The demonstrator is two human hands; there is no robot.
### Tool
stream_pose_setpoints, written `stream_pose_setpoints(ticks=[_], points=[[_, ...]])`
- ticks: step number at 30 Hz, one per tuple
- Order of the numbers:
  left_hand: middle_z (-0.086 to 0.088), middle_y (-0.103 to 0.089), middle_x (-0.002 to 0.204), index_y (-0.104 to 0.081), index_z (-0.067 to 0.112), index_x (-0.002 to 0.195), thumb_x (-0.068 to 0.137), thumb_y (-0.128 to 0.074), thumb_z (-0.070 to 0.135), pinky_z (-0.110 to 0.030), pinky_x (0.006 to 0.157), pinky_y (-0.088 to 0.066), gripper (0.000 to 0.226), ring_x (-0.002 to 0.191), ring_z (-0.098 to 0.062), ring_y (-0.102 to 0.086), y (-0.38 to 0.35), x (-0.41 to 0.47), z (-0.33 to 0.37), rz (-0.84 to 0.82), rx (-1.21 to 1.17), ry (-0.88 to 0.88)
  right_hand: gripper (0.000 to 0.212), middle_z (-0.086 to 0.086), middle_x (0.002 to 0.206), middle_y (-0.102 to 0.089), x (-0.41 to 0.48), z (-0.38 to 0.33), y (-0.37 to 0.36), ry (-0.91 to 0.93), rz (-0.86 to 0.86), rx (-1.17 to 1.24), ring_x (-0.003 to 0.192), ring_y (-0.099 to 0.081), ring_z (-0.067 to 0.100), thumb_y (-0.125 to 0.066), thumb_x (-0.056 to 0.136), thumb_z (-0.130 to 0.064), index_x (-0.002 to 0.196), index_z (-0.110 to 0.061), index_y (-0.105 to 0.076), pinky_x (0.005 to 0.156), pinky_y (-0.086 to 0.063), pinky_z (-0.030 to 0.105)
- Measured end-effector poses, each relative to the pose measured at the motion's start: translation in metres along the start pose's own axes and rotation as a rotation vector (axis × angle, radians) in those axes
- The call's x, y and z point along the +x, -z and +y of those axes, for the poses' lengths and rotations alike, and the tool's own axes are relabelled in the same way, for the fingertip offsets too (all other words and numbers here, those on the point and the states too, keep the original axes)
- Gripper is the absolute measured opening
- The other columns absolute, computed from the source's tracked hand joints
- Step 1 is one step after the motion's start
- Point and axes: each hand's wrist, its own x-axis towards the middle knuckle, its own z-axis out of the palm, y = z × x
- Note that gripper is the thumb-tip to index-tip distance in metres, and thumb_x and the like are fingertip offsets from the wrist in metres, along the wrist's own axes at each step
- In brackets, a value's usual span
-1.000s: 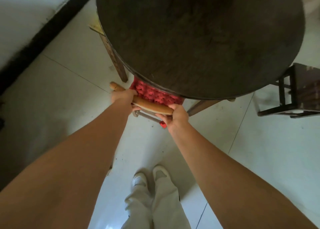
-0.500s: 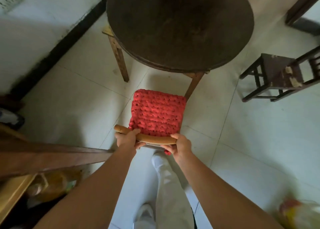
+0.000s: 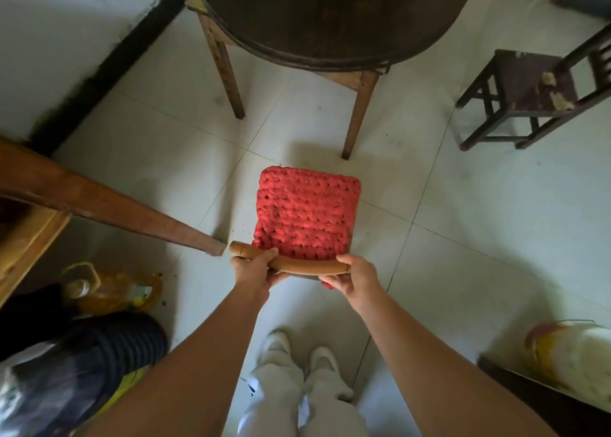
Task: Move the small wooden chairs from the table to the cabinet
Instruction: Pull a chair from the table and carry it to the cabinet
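Note:
A small wooden chair with a red knitted seat cushion [image 3: 305,213] is out on the tiled floor, in front of the round dark table [image 3: 334,13]. Its curved light-wood top rail [image 3: 307,266] runs between my hands. My left hand [image 3: 253,266] grips the rail's left end. My right hand [image 3: 355,276] grips the right end. The chair's legs are hidden under the cushion. A second small chair [image 3: 529,86], dark wood with a worn seat, stands to the right of the table.
A long brown wooden edge [image 3: 109,210] juts in from the left, close to the chair. Under it lie a yellow bottle [image 3: 109,289] and dark bags [image 3: 82,364]. A bag [image 3: 568,357] and dark furniture edge [image 3: 542,400] sit lower right. My feet [image 3: 297,354] stand below the chair.
The chair has come out from under the table toward me, held by both hands. I have stepped back, and the table now lies farther away.

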Motion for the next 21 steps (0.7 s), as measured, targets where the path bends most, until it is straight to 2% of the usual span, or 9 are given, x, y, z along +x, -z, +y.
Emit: stream_pose_setpoints(ticks=[4, 9, 13, 14, 15, 16, 17, 19, 21], points=[[-0.024, -0.050, 0.114, -0.038, 0.004, 0.114, 0.080, -0.063, -0.010, -0.061, 0.077, -0.053, 0.045, 0.098, -0.045, -0.061, -0.002, -0.006, -0.016, 0.029, -0.026, 0.077, 0.024, 0.024, 0.103, -0.054, -0.003, -0.011, 0.016, -0.031, -0.021, -0.098, 0.106, -0.055, 0.045, -0.048, 0.085, 0.013, 0.108, 0.006, -0.048, 0.084, -0.050, 0.060], [-0.022, -0.055, 0.105, -0.051, -0.004, 0.088, 0.083, -0.055, -0.013, -0.056, 0.090, -0.050, 0.011, 0.098, -0.041, -0.059, 0.007, -0.017, -0.018, 0.010, 0.003, 0.101, 0.033, 0.024, 0.115, -0.049, -0.011, -0.014, 0.020, -0.056, 0.008, -0.117, 0.106, -0.053, 0.042, -0.045, 0.085, 0.014, 0.117, 0.003, -0.047, 0.088, -0.049, 0.062], [-0.024, -0.059, 0.105, -0.052, -0.005, 0.095, 0.085, -0.047, -0.010, -0.045, 0.081, -0.054, 0.012, 0.094, -0.036, -0.062, 0.011, -0.037, 0.004, 0.018, 0.089, 0.095, 0.030, 0.021, 0.109, -0.056, -0.026, -0.015, 0.022, -0.041, -0.008, -0.093, 0.110, -0.055, 0.040, -0.048, 0.087, 0.003, 0.117, -0.001, -0.048, 0.087, -0.047, 0.058], [-0.026, -0.063, 0.095, -0.056, -0.008, 0.087, 0.087, -0.045, -0.006, -0.037, 0.071, -0.055, 0.011, 0.083, -0.029, -0.066, 0.010, -0.044, 0.011, 0.030, 0.159, 0.089, 0.031, 0.021, 0.111, -0.056, -0.031, -0.019, 0.022, -0.044, -0.007, -0.102, 0.113, -0.054, 0.041, -0.049, 0.088, -0.001, 0.119, -0.002, -0.047, 0.093, -0.045, 0.059], [-0.025, -0.066, 0.071, -0.061, -0.010, 0.068, 0.089, -0.043, -0.003, -0.031, 0.060, -0.049, 0.029, 0.062, -0.019, -0.067, 0.010, -0.046, 0.016, 0.051, 0.198, 0.073, 0.031, 0.022, 0.117, -0.053, -0.037, -0.025, 0.022, -0.049, 0.000, -0.120, 0.115, -0.053, 0.041, -0.050, 0.088, -0.004, 0.119, -0.004, -0.045, 0.098, -0.042, 0.060], [-0.017, -0.060, 0.043, -0.061, -0.006, 0.048, 0.091, -0.042, 0.002, -0.028, 0.053, -0.041, 0.047, 0.043, -0.016, -0.059, 0.009, -0.051, 0.022, 0.091, 0.283, 0.045, 0.028, 0.022, 0.119, -0.052, -0.046, -0.032, 0.022, -0.058, 0.006, -0.133, 0.113, -0.053, 0.041, -0.050, 0.089, -0.007, 0.116, -0.006, -0.043, 0.099, -0.041, 0.059], [-0.009, -0.050, 0.029, -0.060, -0.003, 0.047, 0.091, -0.045, 0.006, -0.027, 0.051, -0.035, 0.048, 0.037, -0.018, -0.052, 0.008, -0.058, 0.028, 0.138, 0.354, 0.010, 0.023, 0.022, 0.112, -0.052, -0.056, -0.041, 0.023, -0.062, 0.019, -0.153, 0.108, -0.055, 0.039, -0.051, 0.090, -0.010, 0.111, -0.007, -0.041, 0.097, -0.043, 0.055], [-0.008, -0.049, 0.051, -0.054, -0.007, 0.088, 0.087, -0.054, 0.012, -0.030, 0.051, -0.032, 0.019, 0.052, -0.023, -0.042, 0.004, -0.071, 0.043, 0.227, 0.433, -0.028, 0.014, 0.015, 0.091, -0.049, -0.078, -0.065, 0.024, -0.042, 0.071, -0.166, 0.091, -0.056, 0.032, -0.052, 0.092, -0.013, 0.098, -0.007, -0.041, 0.088, -0.049, 0.048], [-0.011, -0.047, 0.082, -0.040, -0.001, 0.128, 0.085, -0.057, 0.011, -0.034, 0.064, -0.036, 0.048, 0.077, -0.030, -0.045, 0.000, -0.079, 0.054, 0.233, 0.497, -0.100, 0.015, 0.011, 0.080, -0.044, -0.098, -0.085, 0.026, -0.013, 0.119, -0.190, 0.073, -0.050, 0.026, -0.053, 0.092, -0.016, 0.085, -0.006, -0.045, 0.073, -0.049, 0.044]])
